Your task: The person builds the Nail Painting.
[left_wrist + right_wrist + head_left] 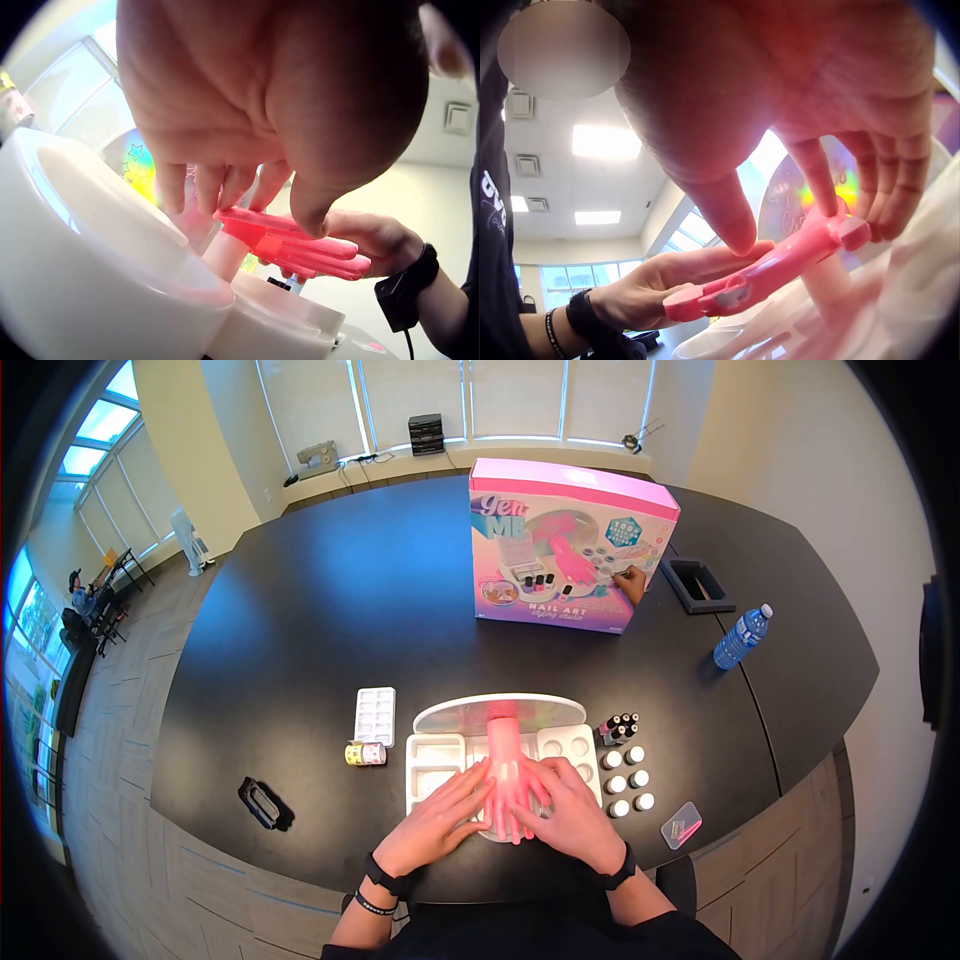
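Note:
A pink plastic model hand (pixel 507 772) sits palm down, fingers toward me, on a white compartment base (pixel 409 785) with a curved upright panel (pixel 450 717) behind it. My left hand (pixel 438 822) lies along its left side, fingers extended; in the left wrist view the thumb tip is right at the pink hand's edge. From the other side my right hand (pixel 572 815) reaches over it with slightly bent fingers. The right wrist view has the index fingertip at the model's thumb and my own thumb (pixel 731 217) close over its fingers.
Right of the base stand several white-capped jars (pixel 616 785) and black-capped bottles (pixel 618 728). A white palette (pixel 375 712) and tape rolls (pixel 366 754) lie left. Farther back are a large pink box (pixel 570 550) and a water bottle (pixel 742 637). A black object (pixel 262 803) lies far left.

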